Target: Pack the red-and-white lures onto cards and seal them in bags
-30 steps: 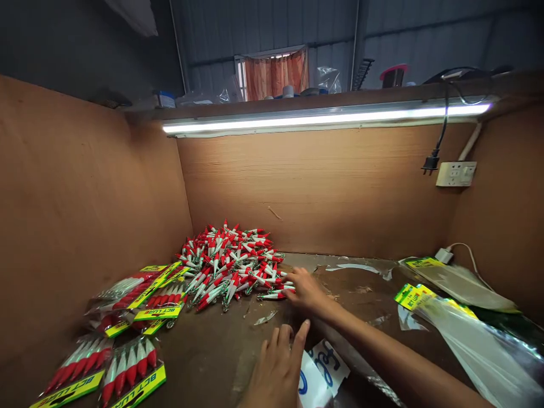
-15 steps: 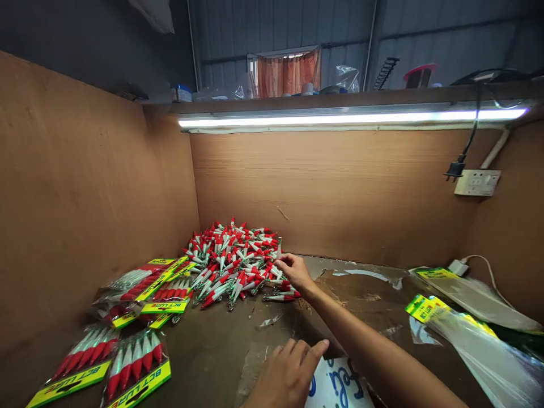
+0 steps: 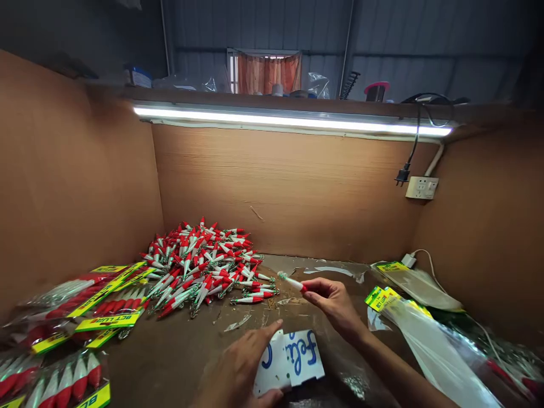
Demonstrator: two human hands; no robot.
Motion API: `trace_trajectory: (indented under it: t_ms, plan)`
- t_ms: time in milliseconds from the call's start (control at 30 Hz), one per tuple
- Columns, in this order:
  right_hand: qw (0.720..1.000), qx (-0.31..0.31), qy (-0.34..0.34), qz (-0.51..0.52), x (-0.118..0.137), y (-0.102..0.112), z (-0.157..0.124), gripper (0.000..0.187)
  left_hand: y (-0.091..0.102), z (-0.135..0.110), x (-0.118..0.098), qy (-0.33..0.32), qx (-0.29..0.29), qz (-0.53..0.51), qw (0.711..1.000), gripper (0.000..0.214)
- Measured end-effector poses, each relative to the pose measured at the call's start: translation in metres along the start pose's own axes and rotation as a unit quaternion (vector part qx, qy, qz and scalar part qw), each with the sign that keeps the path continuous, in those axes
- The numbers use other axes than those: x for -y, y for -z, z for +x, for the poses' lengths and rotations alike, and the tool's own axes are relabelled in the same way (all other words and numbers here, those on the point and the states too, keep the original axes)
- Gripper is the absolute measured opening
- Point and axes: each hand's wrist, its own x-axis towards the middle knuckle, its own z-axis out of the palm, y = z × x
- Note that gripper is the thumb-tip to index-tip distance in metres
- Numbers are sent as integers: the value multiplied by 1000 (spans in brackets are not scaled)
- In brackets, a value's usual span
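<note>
The right hand [image 3: 338, 307] pinches a red-and-white lure [image 3: 292, 281] above the table [image 3: 170, 351], near the lure heap [image 3: 199, 266], and I see the left hand [image 3: 243, 358] spread wide by a lettered white card [image 3: 304, 357]

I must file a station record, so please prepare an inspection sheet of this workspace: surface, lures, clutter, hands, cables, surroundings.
Surface: brown tabletop, worn-looking.
Lures: loose lure pile at back left; yellow-headed packs at left.
Clutter: film scrap in front of the pile; clear bags at right.
Hands: right hand holds one lure between thumb and fingers; left hand is on the lettered white card.
Cables: black plug hangs unplugged near the wall socket; white cable at right.
Surroundings: wooden panel behind, lit tube light above it, orange curtain beyond.
</note>
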Motion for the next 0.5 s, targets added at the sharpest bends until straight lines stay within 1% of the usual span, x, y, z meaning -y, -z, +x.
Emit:
trace_trajectory:
  t_ms: [100,200,333,500]
  plan:
    - [989,-28,92,-111,10,1,-8,21,1,0,5,21,-22,3,1000,90]
    - [976,-25,142,-164,18,2,-12,17,-3,-1,11,23,-28,14,999,87]
    - [970,-12,157,-186,20,4,-12,18,-5,0,13,17,-35,19,999,84]
    - [968,0,142,-208,19,8,-10,22,-4,-2,11,6,-45,22,999,84]
